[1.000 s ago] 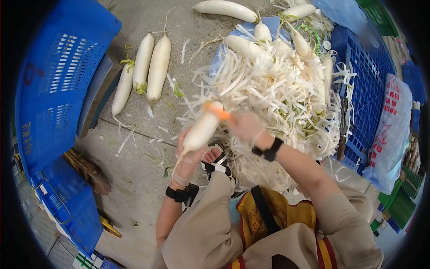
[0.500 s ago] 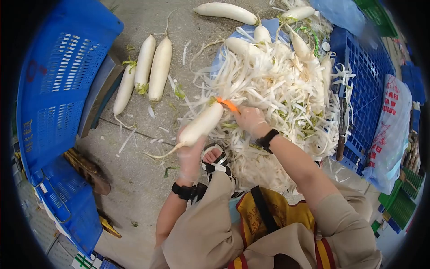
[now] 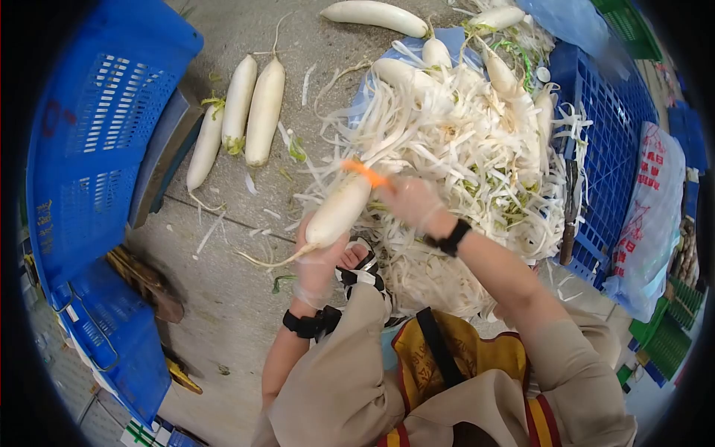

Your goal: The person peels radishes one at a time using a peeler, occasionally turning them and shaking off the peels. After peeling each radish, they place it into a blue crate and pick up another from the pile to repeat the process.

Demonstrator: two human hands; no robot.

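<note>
A white daikon radish (image 3: 339,211) lies tilted in my gloved left hand (image 3: 316,272), its thin root pointing down to the left. My fingers are wrapped round its underside near the root end. In my gloved right hand (image 3: 411,203), an orange peeler (image 3: 366,173) is gripped, blurred by motion. Its head is over the upper end of the daikon. Beyond both hands spreads a big heap of white peelings (image 3: 462,141) with some green bits. Several whole daikons, among them one large daikon (image 3: 265,112), lie on the floor to the left.
Blue plastic crates (image 3: 112,112) stand at the left. On the right are a blue pallet-like crate (image 3: 614,149) and a printed plastic bag (image 3: 646,208). A dark-handled knife (image 3: 570,212) leans by the heap. A long daikon (image 3: 375,16) lies at the far edge. My sandalled foot (image 3: 356,261) is below the daikon.
The peeler and my right hand have shifted slightly left over the daikon's upper end. The daikon has turned a little more upright in my left hand.
</note>
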